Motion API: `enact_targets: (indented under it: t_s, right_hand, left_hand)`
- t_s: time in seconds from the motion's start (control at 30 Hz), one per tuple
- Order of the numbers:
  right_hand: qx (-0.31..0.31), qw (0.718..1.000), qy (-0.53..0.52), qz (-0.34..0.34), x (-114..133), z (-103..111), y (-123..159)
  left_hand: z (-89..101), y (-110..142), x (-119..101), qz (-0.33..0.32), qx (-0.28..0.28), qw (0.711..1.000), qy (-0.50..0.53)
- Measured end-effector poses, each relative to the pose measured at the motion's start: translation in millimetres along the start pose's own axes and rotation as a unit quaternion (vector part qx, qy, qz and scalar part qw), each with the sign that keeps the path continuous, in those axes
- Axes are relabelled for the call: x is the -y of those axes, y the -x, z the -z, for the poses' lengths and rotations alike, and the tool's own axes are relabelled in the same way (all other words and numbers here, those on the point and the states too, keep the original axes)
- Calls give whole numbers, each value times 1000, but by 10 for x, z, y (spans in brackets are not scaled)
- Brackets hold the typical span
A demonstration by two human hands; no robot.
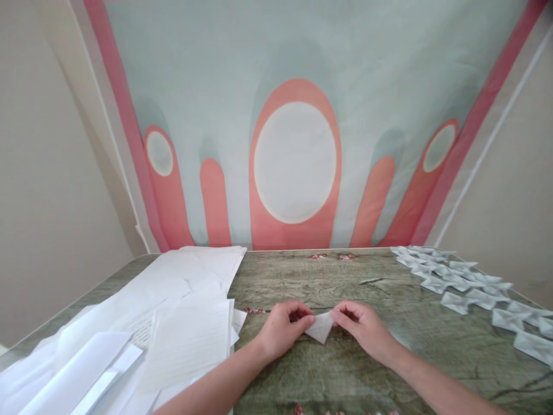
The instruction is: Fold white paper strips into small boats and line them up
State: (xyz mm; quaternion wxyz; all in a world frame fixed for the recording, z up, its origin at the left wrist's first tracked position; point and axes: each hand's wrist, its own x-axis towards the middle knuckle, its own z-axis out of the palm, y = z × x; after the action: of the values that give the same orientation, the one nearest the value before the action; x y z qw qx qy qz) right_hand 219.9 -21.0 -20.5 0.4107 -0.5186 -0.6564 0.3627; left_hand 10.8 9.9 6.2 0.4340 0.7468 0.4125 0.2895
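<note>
A small white folded paper piece lies on the green-grey wood-patterned table near the front middle. My left hand pinches its left side with curled fingers. My right hand pinches its right side, fingers also curled. The two hands face each other with the paper between them, low over the table top.
A loose pile of white paper sheets covers the table's left side. Several finished folded paper pieces lie in rows along the right edge. Behind the table hangs a pale green cloth with pink and white ovals.
</note>
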Motion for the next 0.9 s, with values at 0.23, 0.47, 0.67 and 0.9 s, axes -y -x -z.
enact_targets:
  t_s: [0.23, 0.47, 0.67, 0.9]
  right_hand:
    - [-55, 997, -48, 16, 104, -8, -116]
    - [-190, 980, -47, 31, 84, -112, -221]
    - [-227, 971, -49, 51, 88, -295, -145]
    - [-214, 974, -78, 23, 61, -304, -97]
  left_hand:
    - [-62, -134, 49, -9, -39, 999, 28]
    - [-89, -218, 163, -6, -96, 993, 63]
    - [-95, -170, 156, -21, -95, 992, 80]
    - [-101, -169, 184, -26, -76, 994, 72]
